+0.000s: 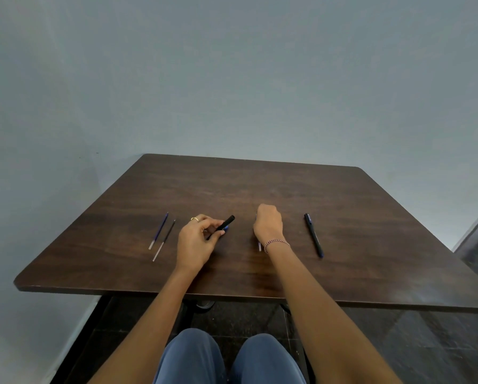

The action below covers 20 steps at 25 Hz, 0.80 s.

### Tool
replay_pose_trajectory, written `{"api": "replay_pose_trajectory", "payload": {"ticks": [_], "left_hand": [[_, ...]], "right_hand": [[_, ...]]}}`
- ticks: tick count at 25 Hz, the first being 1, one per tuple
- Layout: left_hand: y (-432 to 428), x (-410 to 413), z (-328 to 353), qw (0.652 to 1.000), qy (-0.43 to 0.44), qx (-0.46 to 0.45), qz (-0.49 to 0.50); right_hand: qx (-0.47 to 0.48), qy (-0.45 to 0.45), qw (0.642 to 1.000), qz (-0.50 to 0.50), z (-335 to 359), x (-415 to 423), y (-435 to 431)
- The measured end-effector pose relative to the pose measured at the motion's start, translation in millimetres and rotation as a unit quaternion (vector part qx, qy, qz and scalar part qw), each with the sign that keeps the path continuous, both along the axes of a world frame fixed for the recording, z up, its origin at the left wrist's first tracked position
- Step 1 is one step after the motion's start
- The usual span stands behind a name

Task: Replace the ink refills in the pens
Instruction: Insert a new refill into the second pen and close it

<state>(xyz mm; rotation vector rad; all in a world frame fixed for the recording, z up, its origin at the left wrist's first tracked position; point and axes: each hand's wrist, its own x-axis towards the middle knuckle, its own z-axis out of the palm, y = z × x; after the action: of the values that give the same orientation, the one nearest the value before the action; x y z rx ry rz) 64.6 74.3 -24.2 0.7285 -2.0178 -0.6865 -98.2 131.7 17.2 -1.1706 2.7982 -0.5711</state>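
My left hand (197, 239) grips a black pen barrel (228, 222) with a blue part near my fingers; its open end points up and to the right. My right hand (268, 224) is curled over a thin refill (259, 246), whose clear end sticks out below my palm by the wrist. Two loose refills lie on the table to the left: a blue refill (159, 230) and a black refill (164, 239), side by side. A whole black pen (313, 235) lies to the right of my right hand.
The dark wooden table (260, 184) stands against a grey-blue wall. Its front edge runs just above my knees. A darker doorway or panel shows at the far right.
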Motion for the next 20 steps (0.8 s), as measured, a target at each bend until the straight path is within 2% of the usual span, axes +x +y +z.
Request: {"api": "replay_pose_trajectory", "payload": {"ticks": [3,5,8,9,10,12,13,18,20], "left_hand": [[0,0,1,1.000,-0.020,-0.012,0.000],[0,0,1,0.999,-0.033,-0.021,0.006],[0,-1,1,0.998,-0.058,-0.035,0.012],[0,-1,0,0.997,-0.063,-0.038,0.011],[-1,-1,-1,0.997,-0.067,-0.040,0.010],[-1,-1,-1,0.996,-0.076,-0.051,0.011],[-1,-1,-1,0.995,-0.081,-0.058,0.015],[1,-1,-2,0.992,-0.101,-0.070,0.019],[0,-1,-1,0.992,-0.104,-0.074,0.016]], "right_hand": [[0.015,0.014,1.000,0.004,2,1,-2],[0.006,-0.011,1.000,-0.008,0,-2,-3],[-0.077,-0.132,0.987,-0.053,-9,-13,1],[-0.138,-0.214,0.965,-0.068,-12,-17,5],[-0.209,-0.316,0.922,-0.083,-14,-20,9],[-0.322,-0.487,0.805,-0.099,-17,-22,20],[-0.356,-0.528,0.765,-0.096,-18,-22,25],[-0.526,-0.577,0.622,-0.054,-30,-9,40],[-0.578,-0.570,0.582,-0.045,-30,-4,43]]}}
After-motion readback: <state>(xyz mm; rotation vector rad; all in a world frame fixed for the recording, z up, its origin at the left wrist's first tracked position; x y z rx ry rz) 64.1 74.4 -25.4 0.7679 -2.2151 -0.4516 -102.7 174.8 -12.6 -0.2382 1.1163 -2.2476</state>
